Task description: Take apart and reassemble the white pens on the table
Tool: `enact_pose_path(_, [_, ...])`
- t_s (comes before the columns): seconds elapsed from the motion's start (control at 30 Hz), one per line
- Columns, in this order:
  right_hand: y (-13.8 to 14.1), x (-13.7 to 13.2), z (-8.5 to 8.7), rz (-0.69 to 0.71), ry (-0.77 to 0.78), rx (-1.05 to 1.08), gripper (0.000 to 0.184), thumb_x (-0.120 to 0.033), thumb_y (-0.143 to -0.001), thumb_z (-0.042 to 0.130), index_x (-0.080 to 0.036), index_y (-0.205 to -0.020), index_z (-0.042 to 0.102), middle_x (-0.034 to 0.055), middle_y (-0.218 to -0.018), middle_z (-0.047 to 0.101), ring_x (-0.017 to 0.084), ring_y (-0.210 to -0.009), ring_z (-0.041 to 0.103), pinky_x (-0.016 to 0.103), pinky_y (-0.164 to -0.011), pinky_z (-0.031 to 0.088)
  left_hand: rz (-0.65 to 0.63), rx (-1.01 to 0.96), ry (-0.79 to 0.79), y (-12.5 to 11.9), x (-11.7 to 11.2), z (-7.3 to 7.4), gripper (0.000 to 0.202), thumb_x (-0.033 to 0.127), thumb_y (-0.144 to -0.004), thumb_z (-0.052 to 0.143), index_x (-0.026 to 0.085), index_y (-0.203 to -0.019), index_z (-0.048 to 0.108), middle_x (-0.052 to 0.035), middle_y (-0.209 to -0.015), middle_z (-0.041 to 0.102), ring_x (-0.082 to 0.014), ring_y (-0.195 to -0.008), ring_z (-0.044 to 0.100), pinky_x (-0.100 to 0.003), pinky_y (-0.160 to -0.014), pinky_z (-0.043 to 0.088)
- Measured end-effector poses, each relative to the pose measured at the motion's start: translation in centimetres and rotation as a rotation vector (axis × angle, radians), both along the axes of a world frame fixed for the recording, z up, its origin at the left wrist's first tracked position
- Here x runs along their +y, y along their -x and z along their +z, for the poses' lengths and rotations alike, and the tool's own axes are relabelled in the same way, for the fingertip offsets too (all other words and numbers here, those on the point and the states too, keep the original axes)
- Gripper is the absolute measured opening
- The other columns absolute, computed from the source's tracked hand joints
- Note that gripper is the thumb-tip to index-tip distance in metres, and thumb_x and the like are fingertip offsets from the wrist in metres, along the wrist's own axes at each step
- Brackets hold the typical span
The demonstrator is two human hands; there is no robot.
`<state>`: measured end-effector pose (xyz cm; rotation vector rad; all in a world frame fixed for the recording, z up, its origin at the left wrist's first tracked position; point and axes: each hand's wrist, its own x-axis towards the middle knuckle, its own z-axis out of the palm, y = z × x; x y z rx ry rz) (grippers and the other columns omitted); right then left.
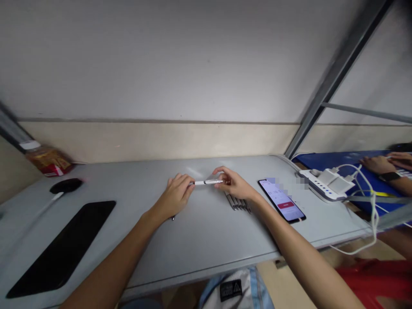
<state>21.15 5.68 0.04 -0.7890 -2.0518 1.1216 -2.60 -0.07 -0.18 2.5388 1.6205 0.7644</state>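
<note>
Both hands hold one white pen (pixel 206 182) level above the grey table (pixel 199 231). My left hand (pixel 176 196) is curled round its left end. My right hand (pixel 232 183) pinches its right end with thumb and fingertips. Several dark pens (pixel 237 201) lie side by side on the table just under my right wrist. A small dark piece (pixel 173 218) shows on the table below my left hand.
A lit phone (pixel 282 200) lies right of the pens. A white power strip (pixel 325 184) with chargers and cables sits at the far right. A black keyboard (pixel 61 246), a black mouse (pixel 66 185) and a red packet (pixel 49 161) are at left. Another person's hands (pixel 384 165) rest on a blue surface.
</note>
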Motion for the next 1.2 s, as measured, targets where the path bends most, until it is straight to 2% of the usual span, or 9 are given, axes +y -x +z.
enact_pose_path(0.13, [-0.23, -0.04, 0.15, -0.018, 0.054, -0.097, 0.045, -0.051, -0.093, 0.039, -0.015, -0.077, 0.062, -0.0028, -0.052, 0.05, 0.01, -0.046, 0.043, 0.023, -0.049, 0.035, -0.021, -0.006, 0.016, -0.21, -0.07, 0.01, 0.025, 0.029, -0.096, 0.031, 0.021, -0.096, 0.055, -0.0047, -0.093, 0.06, -0.0203, -0.091, 0.048, -0.036, -0.082, 0.034])
enact_pose_path(0.27, [-0.29, -0.17, 0.34, -0.006, -0.011, -0.038, 0.031, -0.045, -0.082, 0.062, -0.017, -0.095, 0.062, -0.0032, -0.063, 0.055, 0.011, -0.055, 0.05, 0.022, -0.053, 0.038, -0.018, 0.013, 0.012, -0.24, -0.02, -0.16, 0.026, 0.03, -0.097, 0.031, 0.021, -0.097, 0.055, -0.0051, -0.094, 0.06, -0.0209, -0.092, 0.048, -0.036, -0.081, 0.034])
enact_pose_path(0.4, [-0.22, -0.13, 0.27, -0.002, 0.062, -0.085, 0.045, -0.049, -0.093, 0.039, -0.015, -0.075, 0.062, -0.0013, -0.054, 0.054, 0.01, -0.046, 0.046, 0.023, -0.049, 0.038, -0.033, 0.02, 0.013, -0.14, 0.01, -0.21, 0.025, 0.03, -0.097, 0.031, 0.022, -0.097, 0.054, -0.004, -0.094, 0.06, -0.02, -0.091, 0.048, -0.036, -0.08, 0.034])
enact_pose_path(0.53, [-0.24, -0.25, 0.37, 0.012, -0.001, -0.04, 0.033, -0.046, -0.084, 0.059, -0.017, -0.101, 0.062, -0.0013, -0.069, 0.061, 0.01, -0.054, 0.053, 0.022, -0.053, 0.041, -0.017, 0.014, -0.008, 0.07, 0.11, -0.32, 0.027, 0.03, -0.098, 0.028, 0.022, -0.096, 0.054, -0.0038, -0.093, 0.059, -0.0199, -0.09, 0.048, -0.035, -0.08, 0.035])
enact_pose_path(0.67, [-0.24, -0.33, 0.45, -0.006, 0.03, -0.11, 0.044, -0.049, -0.094, 0.038, -0.015, -0.082, 0.063, -0.0014, -0.054, 0.055, 0.01, -0.046, 0.047, 0.023, -0.05, 0.038, -0.05, -0.012, 0.003, 0.11, 0.25, -0.39, 0.025, 0.029, -0.098, 0.03, 0.021, -0.097, 0.054, -0.0031, -0.09, 0.058, -0.0189, -0.086, 0.048, -0.034, -0.08, 0.037])
enact_pose_path(0.83, [-0.22, -0.15, 0.14, -0.005, -0.079, -0.079, 0.037, -0.044, -0.079, 0.066, -0.019, -0.106, 0.06, -0.0028, -0.066, 0.057, 0.01, -0.055, 0.049, 0.022, -0.053, 0.037, -0.055, -0.025, 0.023, 0.0, 0.31, -0.44, 0.024, 0.029, -0.098, 0.031, 0.02, -0.096, 0.053, -0.0034, -0.088, 0.058, -0.019, -0.086, 0.047, -0.034, -0.08, 0.038])
enact_pose_path(1.0, [-0.1, -0.37, 0.09, 0.002, -0.02, -0.144, 0.042, -0.047, -0.095, 0.037, -0.016, -0.09, 0.064, -0.0017, -0.056, 0.054, 0.011, -0.049, 0.047, 0.024, -0.054, 0.039, -0.068, -0.044, 0.031, 0.17, 0.32, -0.77, 0.027, 0.03, -0.098, 0.03, 0.02, -0.096, 0.055, -0.0032, -0.087, 0.057, -0.0187, -0.084, 0.046, -0.034, -0.078, 0.038])
enact_pose_path(1.1, [-0.07, -0.49, 0.36, -0.031, -0.137, -0.085, 0.04, -0.042, -0.083, 0.062, -0.021, -0.116, 0.058, -0.0019, -0.072, 0.058, 0.011, -0.06, 0.05, 0.023, -0.059, 0.039, -0.059, -0.036, 0.029, 0.25, 0.36, -0.88, 0.027, 0.03, -0.098, 0.03, 0.02, -0.094, 0.055, -0.0023, -0.083, 0.055, -0.0182, -0.081, 0.046, -0.034, -0.078, 0.037])
enact_pose_path(1.2, [-0.03, -0.48, 0.41, -0.055, -0.224, -0.131, 0.028, -0.039, -0.083, 0.062, -0.02, -0.103, 0.064, -0.0028, -0.068, 0.054, 0.01, -0.059, 0.047, 0.022, -0.058, 0.036, -0.044, -0.027, 0.043, 0.18, 0.31, -0.76, 0.028, 0.031, -0.098, 0.029, 0.02, -0.092, 0.054, -0.0021, -0.08, 0.054, -0.0184, -0.08, 0.046, -0.034, -0.078, 0.037])
